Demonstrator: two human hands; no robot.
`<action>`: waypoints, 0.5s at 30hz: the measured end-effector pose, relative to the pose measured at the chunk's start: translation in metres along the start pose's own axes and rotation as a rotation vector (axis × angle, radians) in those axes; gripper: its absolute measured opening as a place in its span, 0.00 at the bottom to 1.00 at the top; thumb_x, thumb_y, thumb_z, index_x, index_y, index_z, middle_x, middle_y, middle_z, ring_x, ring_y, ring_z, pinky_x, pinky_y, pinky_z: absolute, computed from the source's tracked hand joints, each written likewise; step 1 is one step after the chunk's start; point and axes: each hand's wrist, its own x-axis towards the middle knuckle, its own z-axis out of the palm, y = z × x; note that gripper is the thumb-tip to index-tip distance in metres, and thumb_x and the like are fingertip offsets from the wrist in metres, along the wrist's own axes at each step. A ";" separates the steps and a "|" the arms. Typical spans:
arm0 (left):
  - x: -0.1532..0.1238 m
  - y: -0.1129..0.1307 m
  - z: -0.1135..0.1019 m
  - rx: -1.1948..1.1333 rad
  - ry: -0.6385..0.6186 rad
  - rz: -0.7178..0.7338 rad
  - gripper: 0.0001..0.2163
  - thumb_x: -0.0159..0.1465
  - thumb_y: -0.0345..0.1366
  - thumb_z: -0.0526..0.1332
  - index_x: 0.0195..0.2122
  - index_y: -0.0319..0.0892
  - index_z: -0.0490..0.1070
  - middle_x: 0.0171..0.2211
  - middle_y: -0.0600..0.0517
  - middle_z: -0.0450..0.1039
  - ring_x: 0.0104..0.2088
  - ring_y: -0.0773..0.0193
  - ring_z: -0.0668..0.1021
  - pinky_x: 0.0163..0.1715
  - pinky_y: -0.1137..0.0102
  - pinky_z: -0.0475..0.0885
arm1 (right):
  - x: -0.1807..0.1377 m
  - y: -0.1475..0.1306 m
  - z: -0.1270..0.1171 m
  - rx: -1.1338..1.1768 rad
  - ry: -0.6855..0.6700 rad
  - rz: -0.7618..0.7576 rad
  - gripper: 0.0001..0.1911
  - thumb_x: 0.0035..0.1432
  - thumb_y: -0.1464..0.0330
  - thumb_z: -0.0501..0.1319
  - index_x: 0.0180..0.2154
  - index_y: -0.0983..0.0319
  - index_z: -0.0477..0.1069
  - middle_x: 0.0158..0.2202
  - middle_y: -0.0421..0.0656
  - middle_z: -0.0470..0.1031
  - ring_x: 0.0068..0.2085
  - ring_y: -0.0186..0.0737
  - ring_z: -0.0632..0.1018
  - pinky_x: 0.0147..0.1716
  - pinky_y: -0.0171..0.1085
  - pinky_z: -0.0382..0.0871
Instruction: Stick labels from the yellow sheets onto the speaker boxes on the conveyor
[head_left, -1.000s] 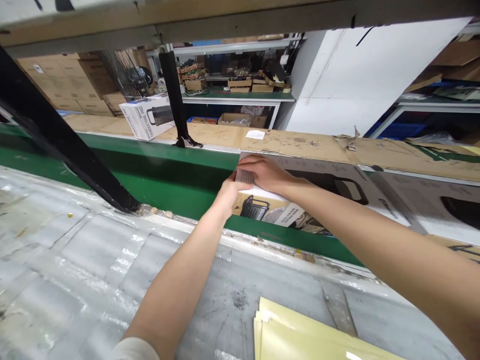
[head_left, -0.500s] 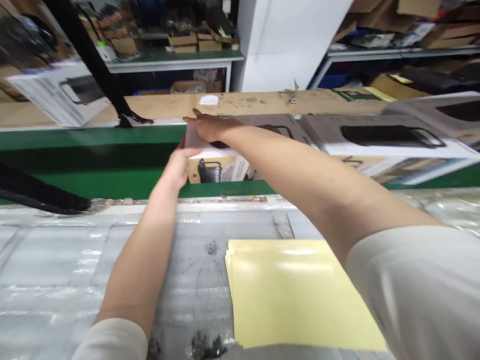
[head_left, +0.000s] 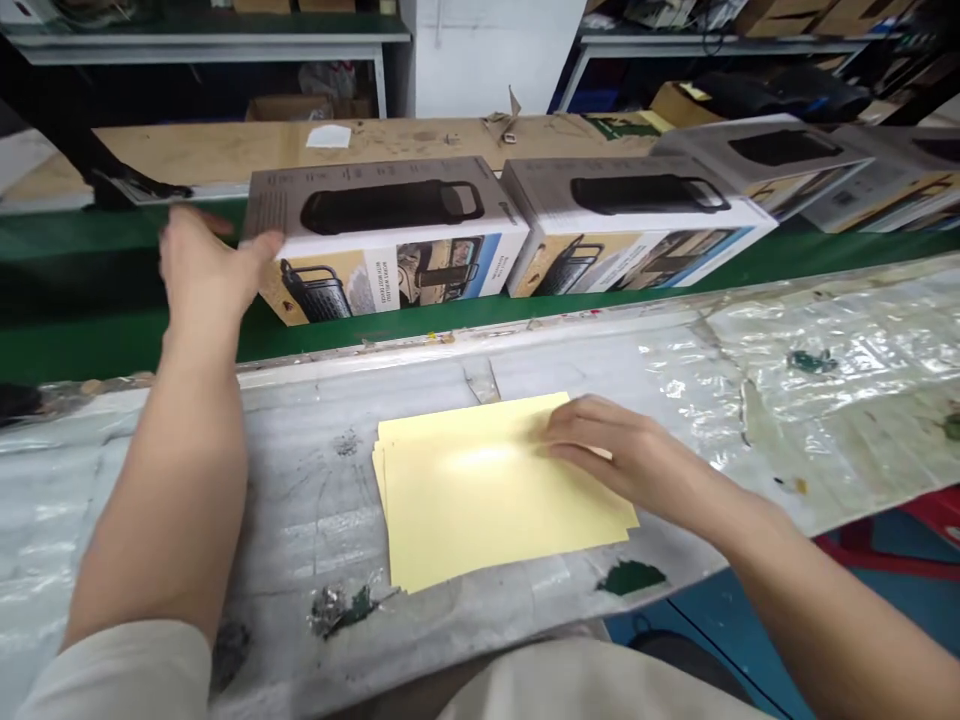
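Note:
My left hand (head_left: 214,265) is at the left end of a printed cardboard box (head_left: 375,240), thumb by its upper corner and fingers spread beyond its end. The box lies on the green belt (head_left: 330,335) and shows a black handled device on its faces. Over the right part of a stack of yellow sheets (head_left: 480,510) is my right hand (head_left: 619,445), fingers slightly bent and apart from the thumb. Its fingertips appear to touch the top sheet, slightly blurred. No sheet is visibly raised.
More matching boxes (head_left: 637,215) stand in a row to the right on the belt. A plastic-covered bench (head_left: 315,540) runs in front. Black posts (head_left: 90,160) rise at left. Behind lies a brown ledge (head_left: 420,140) with a white paper (head_left: 328,136).
My right hand has left the box and come down to the yellow sheets. My left hand stays at the box's left end. The view has swung right and downward.

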 end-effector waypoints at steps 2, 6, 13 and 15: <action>-0.024 0.023 -0.006 0.038 0.069 0.253 0.18 0.54 0.36 0.74 0.42 0.41 0.70 0.54 0.47 0.75 0.57 0.49 0.74 0.61 0.50 0.67 | -0.027 -0.007 0.008 0.046 0.014 0.065 0.13 0.72 0.67 0.57 0.43 0.54 0.82 0.43 0.47 0.81 0.44 0.47 0.83 0.42 0.44 0.82; -0.110 0.062 0.001 -0.234 -0.597 0.670 0.09 0.66 0.43 0.65 0.39 0.43 0.75 0.37 0.53 0.77 0.37 0.60 0.78 0.41 0.65 0.72 | -0.058 -0.017 0.024 0.093 0.034 0.133 0.12 0.73 0.67 0.57 0.44 0.55 0.80 0.43 0.48 0.79 0.44 0.47 0.82 0.41 0.42 0.81; -0.216 0.055 0.046 0.015 -1.462 1.011 0.04 0.67 0.29 0.64 0.41 0.45 0.75 0.40 0.52 0.75 0.43 0.59 0.77 0.36 0.69 0.64 | -0.073 -0.017 0.052 -0.103 0.195 -0.013 0.12 0.70 0.78 0.56 0.42 0.60 0.76 0.38 0.47 0.77 0.37 0.44 0.77 0.34 0.42 0.75; -0.216 0.051 0.049 0.053 -1.462 1.031 0.04 0.68 0.30 0.63 0.43 0.45 0.74 0.40 0.53 0.74 0.43 0.60 0.76 0.36 0.69 0.63 | -0.075 -0.017 0.054 -0.121 0.225 -0.038 0.14 0.69 0.80 0.55 0.42 0.60 0.75 0.38 0.46 0.77 0.37 0.43 0.77 0.34 0.40 0.74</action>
